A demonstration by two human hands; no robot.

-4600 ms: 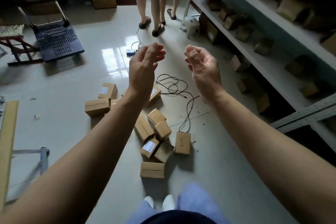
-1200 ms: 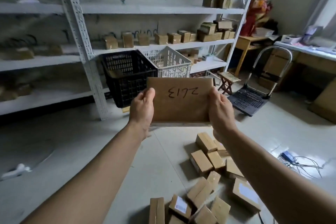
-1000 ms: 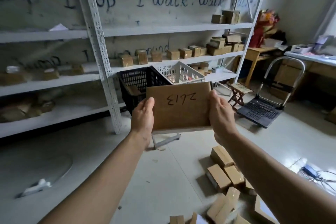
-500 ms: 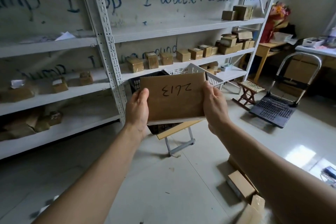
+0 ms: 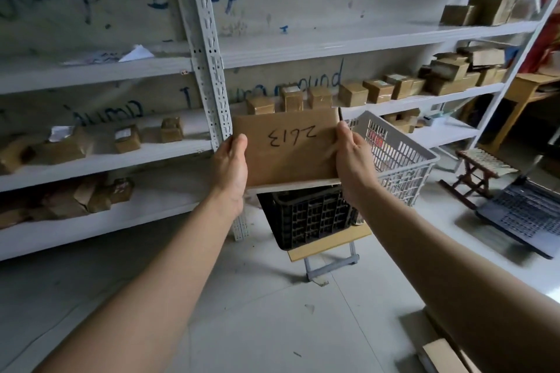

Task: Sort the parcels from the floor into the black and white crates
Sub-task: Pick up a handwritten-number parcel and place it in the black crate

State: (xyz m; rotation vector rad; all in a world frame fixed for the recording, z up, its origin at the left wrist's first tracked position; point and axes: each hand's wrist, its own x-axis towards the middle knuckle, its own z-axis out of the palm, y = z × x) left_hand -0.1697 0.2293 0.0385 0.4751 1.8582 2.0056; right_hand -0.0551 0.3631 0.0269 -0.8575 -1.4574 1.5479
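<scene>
Parcel (image 5: 288, 148) gripped by left hand (image 5: 230, 169) and right hand (image 5: 353, 163) hides black crate's (image 5: 309, 215) top.

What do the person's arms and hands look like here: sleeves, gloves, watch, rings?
The left forearm and right forearm are bare, with no sleeve in view. The left hand and right hand wear no gloves; neither wrist carries a watch or band. No ring shows on the visible fingers.

brown parcel (image 5: 288, 148), black crate (image 5: 309, 218), white crate (image 5: 397, 157)
</scene>
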